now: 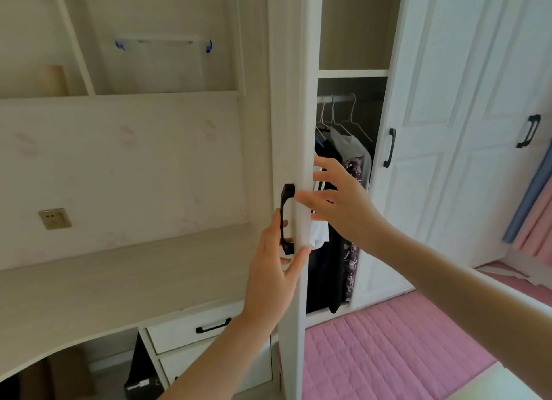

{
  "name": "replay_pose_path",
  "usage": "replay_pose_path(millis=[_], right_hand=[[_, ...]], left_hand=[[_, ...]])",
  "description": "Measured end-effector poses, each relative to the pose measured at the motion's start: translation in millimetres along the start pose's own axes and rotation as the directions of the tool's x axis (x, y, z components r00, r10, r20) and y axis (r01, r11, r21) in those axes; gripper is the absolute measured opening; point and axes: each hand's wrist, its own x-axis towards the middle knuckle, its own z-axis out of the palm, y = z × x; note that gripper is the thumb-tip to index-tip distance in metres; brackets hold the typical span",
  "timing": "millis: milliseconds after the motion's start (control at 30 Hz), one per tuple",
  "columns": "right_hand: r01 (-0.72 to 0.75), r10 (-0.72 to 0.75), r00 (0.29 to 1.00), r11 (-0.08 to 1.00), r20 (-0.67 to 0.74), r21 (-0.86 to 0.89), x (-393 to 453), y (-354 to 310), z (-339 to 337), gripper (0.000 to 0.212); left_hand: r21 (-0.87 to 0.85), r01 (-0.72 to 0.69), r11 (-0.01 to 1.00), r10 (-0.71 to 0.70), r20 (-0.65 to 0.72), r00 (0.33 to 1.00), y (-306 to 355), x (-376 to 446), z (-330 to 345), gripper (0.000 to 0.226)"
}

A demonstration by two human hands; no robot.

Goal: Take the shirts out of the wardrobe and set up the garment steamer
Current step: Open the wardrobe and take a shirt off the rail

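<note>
Fingers of both hands are spread: the left hand (270, 268) is laid at the door handle (287, 219), the right hand (340, 204) on the door (291, 106) edge; shirts (337, 208) are left hanging inside the wardrobe (352, 72), no steamer seen

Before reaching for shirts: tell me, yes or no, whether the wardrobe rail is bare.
No: several hangers hang on the rail, carrying dark and light garments behind the partly open door.

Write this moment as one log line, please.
stage: opening wardrobe | left hand: at black door handle | right hand: on door edge | shirts: hanging inside
</note>
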Motion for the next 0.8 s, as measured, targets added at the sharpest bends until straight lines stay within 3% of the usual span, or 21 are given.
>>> replay_pose_path(millis=[333, 500, 700, 800], right_hand=[[0.092, -0.088, 0.993, 0.995, 0.079, -0.049, -2.5, 8.3, -9.6, 0.059], [0.135, -0.119, 0.985, 0.983, 0.121, -0.128, -1.8, 17.2, -28.3, 0.052], [0.104, -0.089, 0.991, 0.982, 0.098, -0.157, -2.7, 41.6, -62.8, 0.043], [0.046, -0.036, 0.997, 0.987, 0.066, -0.156, -4.3, 56.1, -81.9, 0.039]], left_hand=[[0.027, 0.093, 0.995, -0.089, -0.13, 0.987, 29.6, -5.4, 20.6, 0.069], [0.139, 0.128, 0.982, -0.099, -0.197, 0.975, 37.8, -10.9, 29.3, 0.07], [0.328, -0.076, 0.941, 0.19, -0.331, 0.924, 65.8, -21.0, 49.1, 0.068], [0.427, -0.184, 0.885, 0.335, -0.311, 0.89, 76.5, -18.0, 65.1, 0.056]])
